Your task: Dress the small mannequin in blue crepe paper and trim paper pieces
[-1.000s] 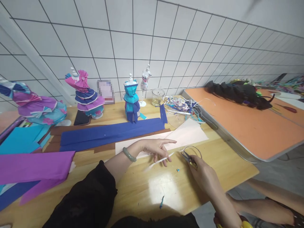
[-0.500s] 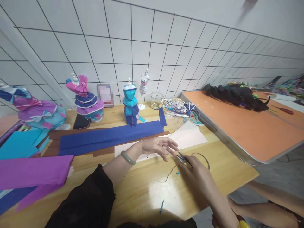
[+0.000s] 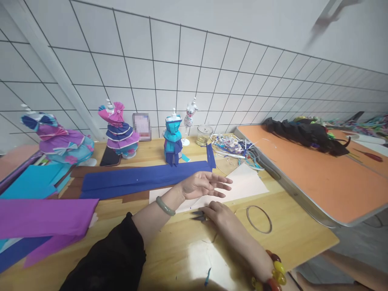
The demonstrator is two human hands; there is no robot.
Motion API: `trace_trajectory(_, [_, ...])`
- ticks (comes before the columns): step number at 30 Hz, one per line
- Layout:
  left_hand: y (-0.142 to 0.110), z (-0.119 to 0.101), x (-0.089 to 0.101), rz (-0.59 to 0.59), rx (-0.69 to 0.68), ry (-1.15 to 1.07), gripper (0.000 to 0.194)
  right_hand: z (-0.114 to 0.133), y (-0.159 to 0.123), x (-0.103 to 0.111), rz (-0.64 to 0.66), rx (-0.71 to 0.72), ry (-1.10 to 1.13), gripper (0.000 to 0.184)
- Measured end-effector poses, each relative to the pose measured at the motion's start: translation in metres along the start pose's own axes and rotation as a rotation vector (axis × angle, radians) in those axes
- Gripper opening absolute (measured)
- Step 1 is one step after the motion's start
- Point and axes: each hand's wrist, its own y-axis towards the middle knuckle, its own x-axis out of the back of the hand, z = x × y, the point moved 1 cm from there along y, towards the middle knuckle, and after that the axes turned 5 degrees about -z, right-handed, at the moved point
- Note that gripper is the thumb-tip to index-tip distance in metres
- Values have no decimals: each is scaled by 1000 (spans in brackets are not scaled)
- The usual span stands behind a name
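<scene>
The wooden counter (image 3: 303, 238) carries a thin ring (image 3: 270, 226) towards its right end, a whitish sheet (image 3: 247, 182) near the middle, brown material (image 3: 72, 186) under a long blue strip (image 3: 145, 178), a dark phone (image 3: 109, 157), miniature mannequins (image 3: 172, 137), a glass (image 3: 205, 136), tangled scraps (image 3: 232, 144) and a blue-green snippet (image 3: 207, 277).

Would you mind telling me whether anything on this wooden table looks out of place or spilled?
One small oddity: a blue scrap lies loose on the near part of the table, well apart from the tangled heap of strips beside the glass. I see no spill.
</scene>
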Motion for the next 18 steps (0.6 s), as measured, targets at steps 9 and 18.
trace_trajectory(9, [2,-8,-4,-175,-161,-151,42,1,8,9,1,-14,271,23])
trace_trajectory(18, [0,-13,-17,-239,-290,-23,43,-3,23,77,-578,-341,426,26])
